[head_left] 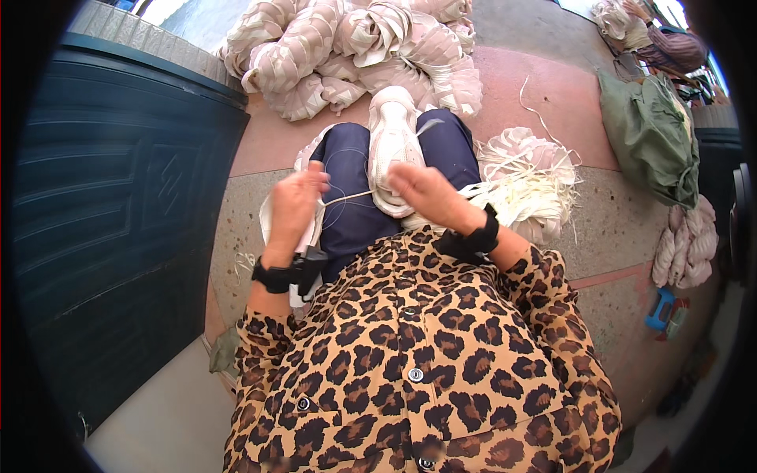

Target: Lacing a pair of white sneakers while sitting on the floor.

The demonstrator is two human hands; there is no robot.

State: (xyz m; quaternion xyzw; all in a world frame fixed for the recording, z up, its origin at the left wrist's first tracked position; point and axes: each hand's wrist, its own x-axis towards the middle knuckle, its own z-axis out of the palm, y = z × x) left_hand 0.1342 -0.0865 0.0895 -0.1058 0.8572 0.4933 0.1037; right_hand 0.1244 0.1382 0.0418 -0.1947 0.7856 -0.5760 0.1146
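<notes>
Here, I judge the step in hand to be stitching: thread is being drawn through a pale shoe upper (392, 150) that lies on my lap, across the dark blue trousers (351, 201). Largest around me is the dark green panelled door (118, 205) along my left, ridged and hard. Ahead on the reddish floor (552, 87) sits a heap of cream uppers (355, 47), soft, folded and puffy. Just beside my right knee a bundle of cream strips (528, 177) spills out, limp and ribbon-like. Further right lies an olive cloth sack (650, 134), slumped and creased.

My right hand (430, 193) rests on the upper's near end, its grip clenched on the material to steady it. My left hand (296, 201) is raised to the side, grip pinched on a thin whitish thread (347, 197) that runs taut between the two hands. Whether a needle is at its end I cannot tell.

The next move, as I judge it, calls for an even pull to seat the stitch, with the right hand keeping the soft upper from shifting.
</notes>
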